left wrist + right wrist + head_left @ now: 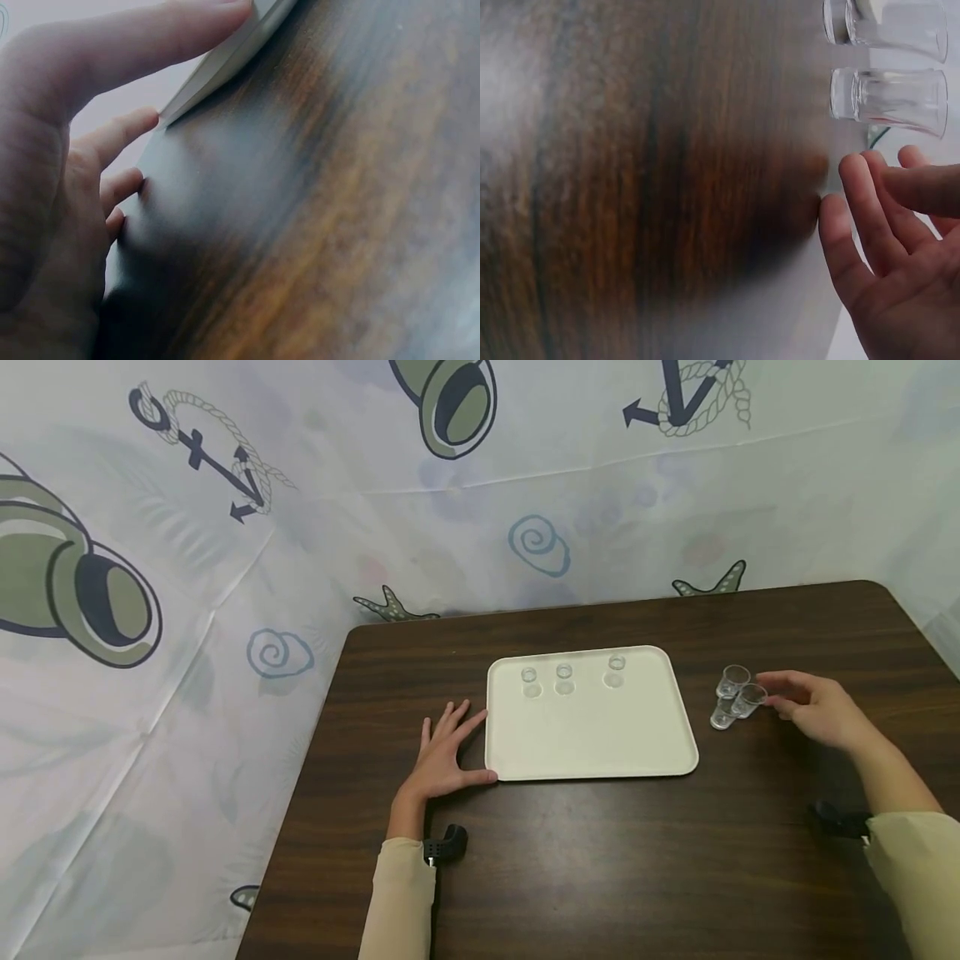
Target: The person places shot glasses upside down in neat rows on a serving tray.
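Note:
My left hand (pixel 439 760) is spread at the left edge of a cream tray (pixel 585 743), thumb and index finger touching its rim. In the left wrist view the thumb (pixel 165 34) lies on that rim. Three small clear glasses (pixel 564 677) stand in a row on the tray's far half, seemingly narrow end up. My right hand (pixel 821 706) is beside a cluster of clear shot glasses (pixel 750 697) on the table. In the right wrist view its loosely bent fingers (pixel 836 217) hold nothing, a small gap from the nearest upright glass (pixel 892 97). The cluster's exact count is unclear.
The dark wood-grain table (pixel 585 868) carries the tray near its far side. A pale patterned cloth (pixel 465 527) hangs behind it and to the left. Black bands with cameras sit at both wrists, by light sleeves (pixel 397 893).

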Demonstrator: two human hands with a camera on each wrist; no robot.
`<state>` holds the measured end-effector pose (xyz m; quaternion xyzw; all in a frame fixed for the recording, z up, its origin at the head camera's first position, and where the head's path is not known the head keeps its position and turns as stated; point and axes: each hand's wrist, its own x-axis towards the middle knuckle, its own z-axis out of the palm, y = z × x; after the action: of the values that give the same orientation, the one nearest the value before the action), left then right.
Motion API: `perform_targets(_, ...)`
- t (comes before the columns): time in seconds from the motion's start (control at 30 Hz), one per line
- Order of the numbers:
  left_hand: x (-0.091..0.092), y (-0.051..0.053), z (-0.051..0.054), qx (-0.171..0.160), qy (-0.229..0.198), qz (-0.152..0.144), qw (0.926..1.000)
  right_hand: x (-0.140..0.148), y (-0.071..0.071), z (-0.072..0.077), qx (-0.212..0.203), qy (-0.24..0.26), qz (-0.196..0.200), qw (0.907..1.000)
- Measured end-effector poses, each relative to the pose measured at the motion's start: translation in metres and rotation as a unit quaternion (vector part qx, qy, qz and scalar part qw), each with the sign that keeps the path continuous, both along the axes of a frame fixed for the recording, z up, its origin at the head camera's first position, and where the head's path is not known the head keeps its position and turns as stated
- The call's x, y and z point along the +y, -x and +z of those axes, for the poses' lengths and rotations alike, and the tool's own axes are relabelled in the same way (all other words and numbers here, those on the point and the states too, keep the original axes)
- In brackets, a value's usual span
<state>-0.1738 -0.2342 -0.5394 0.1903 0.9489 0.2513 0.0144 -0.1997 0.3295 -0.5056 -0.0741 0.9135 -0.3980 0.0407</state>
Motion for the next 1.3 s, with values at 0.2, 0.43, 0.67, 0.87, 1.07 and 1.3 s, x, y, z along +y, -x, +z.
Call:
perform_targets(0.2,0.0,0.001,-0.001,-0.004,0.001,0.003,1.0,-0.001,0.002,-0.002,-0.036,0.008,0.006,0.9993)
perform_targets(0.43,0.001,0.001,0.001,-0.005,0.0,0.003,1.0,-0.006,0.0,-0.004,-0.046,-0.011,-0.015,0.9988)
perform_targets(0.67,0.001,0.0,0.002,-0.004,0.001,0.005,1.0,-0.008,-0.001,-0.007,-0.042,-0.012,-0.023,0.9988)
perform_targets(0.87,0.001,0.0,0.002,-0.009,0.003,0.008,0.9999,-0.009,0.0,-0.011,-0.03,-0.011,-0.028,0.9991)
perform_targets(1.07,0.001,0.0,0.002,-0.008,0.001,0.007,0.9999,-0.012,-0.002,-0.011,-0.018,-0.012,-0.024,0.9995)
perform_targets(1.3,0.001,0.0,0.001,0.0,-0.003,0.0,1.0,-0.012,-0.006,-0.01,-0.017,-0.014,-0.023,0.9995)
